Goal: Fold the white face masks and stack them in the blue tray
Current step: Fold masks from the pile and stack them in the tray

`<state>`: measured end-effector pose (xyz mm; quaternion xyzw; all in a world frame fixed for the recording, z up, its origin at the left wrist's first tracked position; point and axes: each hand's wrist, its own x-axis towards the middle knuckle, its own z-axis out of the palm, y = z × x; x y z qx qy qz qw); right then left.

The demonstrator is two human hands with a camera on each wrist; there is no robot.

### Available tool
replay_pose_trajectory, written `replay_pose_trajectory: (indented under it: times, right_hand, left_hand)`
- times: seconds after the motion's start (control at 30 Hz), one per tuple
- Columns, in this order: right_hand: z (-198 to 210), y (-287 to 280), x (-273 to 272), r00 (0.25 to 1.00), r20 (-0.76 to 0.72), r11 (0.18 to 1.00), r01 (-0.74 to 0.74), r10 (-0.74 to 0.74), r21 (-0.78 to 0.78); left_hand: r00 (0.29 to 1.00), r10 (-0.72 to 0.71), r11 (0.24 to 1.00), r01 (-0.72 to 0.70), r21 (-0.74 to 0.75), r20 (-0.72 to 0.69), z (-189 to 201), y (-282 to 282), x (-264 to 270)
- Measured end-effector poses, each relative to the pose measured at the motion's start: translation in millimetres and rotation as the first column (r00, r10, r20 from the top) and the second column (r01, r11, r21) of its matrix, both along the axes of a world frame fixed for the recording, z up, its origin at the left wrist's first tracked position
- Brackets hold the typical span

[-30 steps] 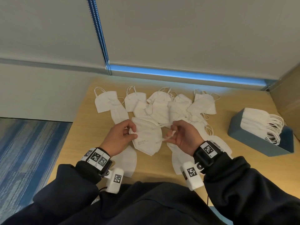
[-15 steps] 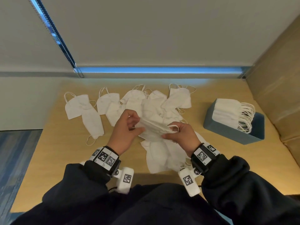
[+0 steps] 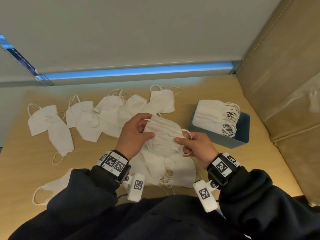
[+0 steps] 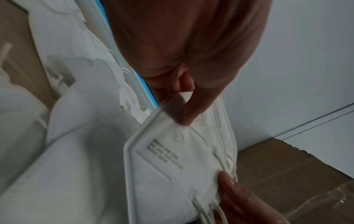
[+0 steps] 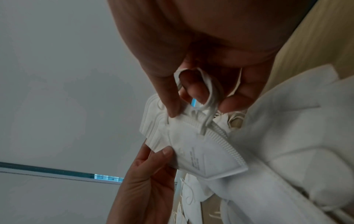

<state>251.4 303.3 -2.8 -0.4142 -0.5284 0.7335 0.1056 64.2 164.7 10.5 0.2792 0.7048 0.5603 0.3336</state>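
Observation:
Both hands hold one folded white face mask [image 3: 162,135] above the table. My left hand [image 3: 136,134] pinches its left end between thumb and fingers; the same mask [image 4: 172,163] shows printed text in the left wrist view. My right hand [image 3: 192,146] pinches the right end, with the ear loops [image 5: 208,97] looped over its fingers. The blue tray [image 3: 223,139] stands to the right, holding a stack of folded masks [image 3: 211,115]. Several loose masks [image 3: 107,116] lie spread on the table behind and under my hands.
The wooden table [image 3: 259,153] ends at a padded beige wall [image 3: 284,84] on the right. A grey blind with a blue-lit gap [image 3: 135,72] runs along the back. One mask [image 3: 52,186] lies near my left sleeve.
The mask has been folded flat between my hands and lifted slightly toward the right. The head view has swung right, bringing the tray closer to centre.

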Motion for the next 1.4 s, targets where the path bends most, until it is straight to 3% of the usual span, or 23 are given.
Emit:
replay_pose_trajectory:
  times: [0.3, 0.43, 0.6, 0.73, 0.83, 0.93, 1.0, 1.07, 1.17, 1.3, 1.33, 1.4]
  right_hand:
    - [-2.4, 27.8, 29.4, 0.998, -0.024, 0.996, -0.063, 0.064, 0.058]
    - [-4.4, 36.7, 38.7, 0.992, -0.021, 0.982, -0.116, 0.121, 0.151]
    - [1.6, 46.6, 49.6, 0.984, -0.025, 0.946, -0.164, 0.178, 0.281]
    - [12.3, 58.5, 60.6, 0.986, -0.012, 0.908, -0.146, 0.163, 0.393]
    - [31.4, 78.4, 74.0, 0.997, -0.044, 0.921, -0.040, 0.062, 0.388]
    - [56.8, 110.1, 90.1, 0.960, -0.209, 0.963, 0.219, -0.184, 0.159]
    - [67.0, 131.0, 100.2, 0.910, -0.293, 0.949, 0.315, -0.294, 0.028]
    - [65.9, 143.9, 106.7, 0.936, -0.265, 0.953, 0.272, -0.231, 0.129]
    - [45.5, 148.0, 111.9, 0.992, -0.050, 0.937, 0.122, -0.112, 0.328]
    - [19.1, 144.8, 116.4, 0.979, 0.189, 0.878, -0.026, -0.074, 0.477]
    - [15.7, 143.7, 116.2, 0.965, 0.260, 0.853, -0.104, -0.038, 0.511]
    - [12.7, 141.1, 113.3, 0.923, 0.385, 0.782, -0.230, -0.014, 0.579]
  left_hand:
    - [0.998, -0.025, 1.000, 0.025, 0.013, 0.052, -2.7, 31.4, 26.6]
    - [0.999, -0.044, 0.999, 0.044, -0.004, -0.006, -1.6, 39.7, 29.4]
    - [0.958, -0.260, 0.965, 0.253, -0.069, -0.120, 9.4, 54.2, 26.7]
    - [0.843, -0.418, 0.908, 0.389, -0.153, -0.338, 29.6, 77.8, 24.1]
    - [0.748, -0.426, 0.901, 0.398, -0.169, -0.509, 49.7, 100.1, 20.6]
    - [0.629, -0.346, 0.919, 0.376, -0.117, -0.696, 65.6, 124.5, 16.7]
    - [0.590, -0.292, 0.928, 0.366, -0.073, -0.753, 67.7, 141.6, 19.1]
    - [0.555, -0.291, 0.918, 0.391, -0.064, -0.779, 61.6, 158.0, 28.0]
    - [0.488, -0.384, 0.878, 0.456, -0.146, -0.784, 41.7, 175.1, 44.7]
    - [0.438, -0.545, 0.811, 0.490, -0.319, -0.715, 10.3, 178.9, 53.2]
    - [0.392, -0.593, 0.781, 0.495, -0.381, -0.704, 3.3, 178.0, 55.4]
    - [0.235, -0.689, 0.697, 0.474, -0.538, -0.686, -8.2, 177.1, 61.6]
